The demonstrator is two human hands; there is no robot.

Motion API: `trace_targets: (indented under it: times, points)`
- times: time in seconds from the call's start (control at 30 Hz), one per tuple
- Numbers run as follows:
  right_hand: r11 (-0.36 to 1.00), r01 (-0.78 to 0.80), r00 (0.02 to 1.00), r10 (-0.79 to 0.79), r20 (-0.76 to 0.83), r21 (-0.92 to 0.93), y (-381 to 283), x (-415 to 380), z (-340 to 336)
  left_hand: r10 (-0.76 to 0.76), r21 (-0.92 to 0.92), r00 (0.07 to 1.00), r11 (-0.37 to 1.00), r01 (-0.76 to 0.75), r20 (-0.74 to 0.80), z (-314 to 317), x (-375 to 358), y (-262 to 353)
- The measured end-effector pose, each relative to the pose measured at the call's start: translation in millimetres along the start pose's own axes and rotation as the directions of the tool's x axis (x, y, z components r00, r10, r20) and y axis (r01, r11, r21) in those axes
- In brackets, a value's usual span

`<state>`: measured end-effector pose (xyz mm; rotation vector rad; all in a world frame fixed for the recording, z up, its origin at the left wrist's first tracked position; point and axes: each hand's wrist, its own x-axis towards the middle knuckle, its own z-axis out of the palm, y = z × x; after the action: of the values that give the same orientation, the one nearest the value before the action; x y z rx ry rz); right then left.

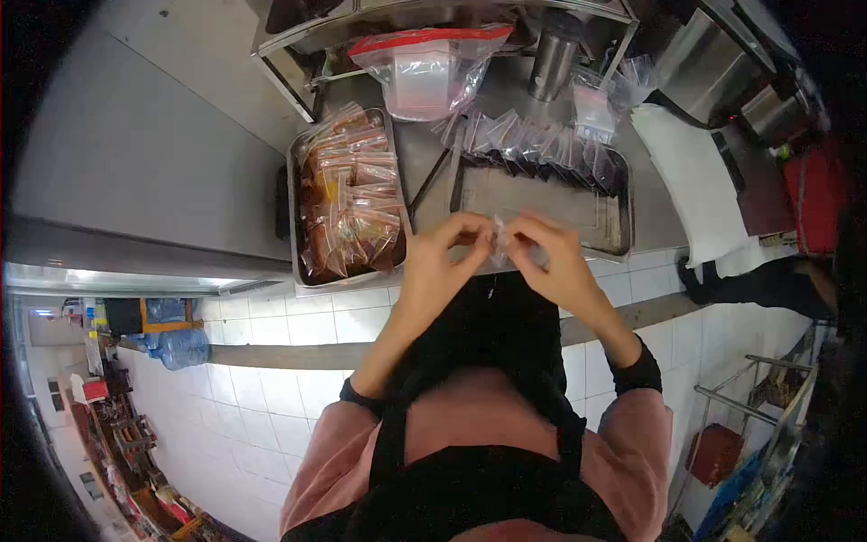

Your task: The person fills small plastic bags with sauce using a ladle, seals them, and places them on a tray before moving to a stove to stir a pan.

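Between my two hands is a small clear plastic bag (498, 251), pinched at its top from both sides. My left hand (442, 253) grips one side with thumb and fingertips. On the other side my right hand (546, 257) pinches it the same way. Just beyond my hands lies a metal tray (542, 203), with a row of small bags of dark filling (542, 158) standing along its far side. Left of my left hand, a second metal tray (296, 226) is heaped with small bags of reddish-brown contents (352, 203). What the held bag contains is too small to make out.
A large zip bag with a red top (424, 77) stands behind the trays, beside a steel cylinder (553, 63). More clear bags (594, 113) lie at the back right, near a white sheet (691, 176). Another person's dark-clad leg (768, 280) shows at right.
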<state>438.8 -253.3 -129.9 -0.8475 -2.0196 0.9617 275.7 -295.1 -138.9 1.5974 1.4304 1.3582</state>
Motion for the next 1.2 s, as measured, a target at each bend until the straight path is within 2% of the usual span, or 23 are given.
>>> trace_targets:
  times: [0.03, 0.07, 0.13, 0.17, 0.23, 0.27, 0.33, 0.37, 0.4, 0.43, 0.47, 0.53, 0.63, 0.77, 0.83, 0.9, 0.93, 1.0, 1.03, 1.07, 1.1, 1.17, 1.2]
  points:
    - [0.999, 0.012, 0.996, -0.017, -0.086, -0.052, 3, 0, -1, 0.079, 0.139, 0.996, 0.988, -0.073, -0.034, 2, 1, 4]
    - [0.998, 0.014, 0.996, -0.019, -0.085, -0.054, 3, -1, 1, 0.080, 0.138, 0.996, 0.988, -0.074, -0.036, 3, 1, 7]
    - [0.953, -0.060, 0.974, -0.010, -0.228, -0.298, -3, -3, 7, -0.002, 0.184, 0.998, 0.983, 0.015, -0.066, 6, 1, 13]
    - [0.952, -0.054, 0.974, -0.016, -0.226, -0.301, -4, -3, 9, 0.001, 0.183, 0.997, 0.983, 0.012, -0.071, 8, 2, 18]
    - [0.936, 0.197, 0.951, -0.255, -0.177, -0.293, -6, -3, 12, 0.074, 0.204, 0.993, 0.977, -0.054, -0.090, 9, 3, 26]
    - [0.941, 0.205, 0.949, -0.258, -0.179, -0.268, -7, -4, 13, 0.075, 0.204, 0.993, 0.978, -0.054, -0.095, 7, 4, 29]
    - [0.963, 0.174, 0.969, -0.204, -0.136, -0.206, -9, -1, 10, 0.185, 0.196, 0.983, 0.964, -0.179, -0.013, -1, 5, 32]
    - [0.980, 0.134, 0.985, -0.148, -0.092, -0.145, -11, 1, 8, 0.184, 0.196, 0.983, 0.965, -0.177, -0.017, -7, 5, 33]
    - [0.980, 0.136, 0.985, -0.150, -0.088, -0.144, -14, 4, 5, 0.126, 0.155, 0.988, 0.978, -0.140, 0.094, -16, 5, 34]
    - [0.997, 0.071, 0.994, -0.073, -0.079, -0.025, -18, 9, 2, 0.072, 0.119, 0.976, 0.988, -0.099, 0.206, -25, 6, 36]
    - [0.996, 0.005, 0.998, 0.000, -0.061, 0.092, -23, 14, 0, 0.075, 0.120, 0.977, 0.988, -0.100, 0.200, -33, 10, 40]
    - [0.998, 0.007, 1.000, -0.006, -0.014, 0.062, -30, 22, -6, 0.369, 0.450, 0.895, 0.774, -0.445, 0.251, -48, 20, 45]
    - [0.999, 0.039, 0.994, -0.037, 0.099, -0.021, -43, 39, -7, 0.347, 0.480, 0.891, 0.752, -0.451, 0.294, -56, 27, 41]
    - [0.950, 0.221, 0.954, -0.163, 0.253, -0.222, -54, 76, -2, 0.374, 0.485, 0.900, 0.758, -0.435, 0.223, -78, 34, 31]
    - [0.947, 0.227, 0.947, -0.159, 0.280, -0.228, -60, 102, 4, 0.342, 0.439, 0.931, 0.822, -0.362, 0.127, -90, 36, 21]
    - [0.905, 0.411, 0.867, -0.350, 0.354, -0.112, -62, 148, 5, 0.295, 0.429, 0.954, 0.855, -0.292, 0.062, -107, 40, 16]
    - [0.931, 0.360, 0.892, -0.325, 0.315, -0.060, -67, 177, 8, 0.293, 0.415, 0.956, 0.869, -0.268, 0.004, -116, 43, 16]
    - [0.882, 0.458, 0.887, -0.445, 0.119, -0.110, -64, 242, 21, 0.306, 0.425, 0.944, 0.876, -0.230, -0.120, -131, 44, 15]
    - [0.834, 0.505, 0.862, -0.501, 0.075, -0.225, -56, 274, 27, 0.319, 0.431, 0.938, 0.871, -0.235, -0.134, -137, 40, 11]
    - [0.775, 0.535, 0.830, -0.557, 0.036, -0.337, -46, 303, 35, 0.253, 0.372, 0.950, 0.912, -0.171, -0.184, -141, 34, 2]
    - [0.764, 0.550, 0.820, -0.572, 0.041, -0.338, -31, 328, 41, 0.186, 0.309, 0.955, 0.945, -0.110, -0.229, -145, 28, -6]
    - [0.726, 0.597, 0.802, -0.525, 0.286, -0.342, -4, 373, 47, 0.239, 0.340, 0.937, 0.929, -0.144, -0.255, -150, 15, -16]
    - [0.709, 0.614, 0.789, -0.545, 0.284, -0.346, -1, 388, 50, 0.123, 0.108, 0.940, 0.990, -0.093, -0.319, -149, 6, -19]
